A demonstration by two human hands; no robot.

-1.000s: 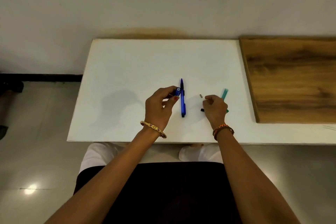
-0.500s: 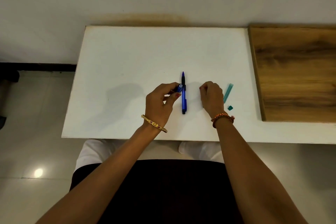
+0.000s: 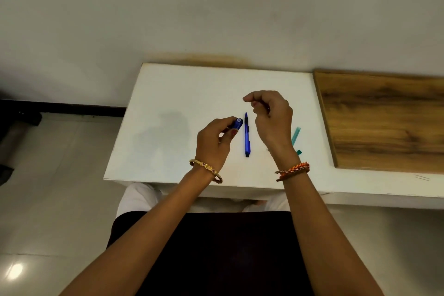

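A person seated at a white table (image 3: 180, 94) works on pen parts with both hands. The left hand (image 3: 212, 145) grips a short blue pen piece (image 3: 236, 124): thumb and curled fingers close round it, and its open end points up and away from the palm. The right hand (image 3: 271, 120) is raised above the tabletop, with the fingers bent in and the thumb tip close to the forefinger. A thin dark sliver seems to show inside that curl, but the view is too small to tell whether the hand actually has hold of anything.

A whole blue pen (image 3: 246, 138) lies flat on the table in the gap between the two hands. It sits just beside the left thumb, with its tip pointing away from the person. A teal tube (image 3: 296, 136) rests on the table just past the outer side of the right hand, partly hidden by it. A small teal bit (image 3: 299, 152) lies close to the right wrist.

A gold bangle (image 3: 206, 168) circles the left wrist and an orange thread bracelet (image 3: 293, 169) the right. A wooden board (image 3: 384, 122) lies well beyond the right hand.
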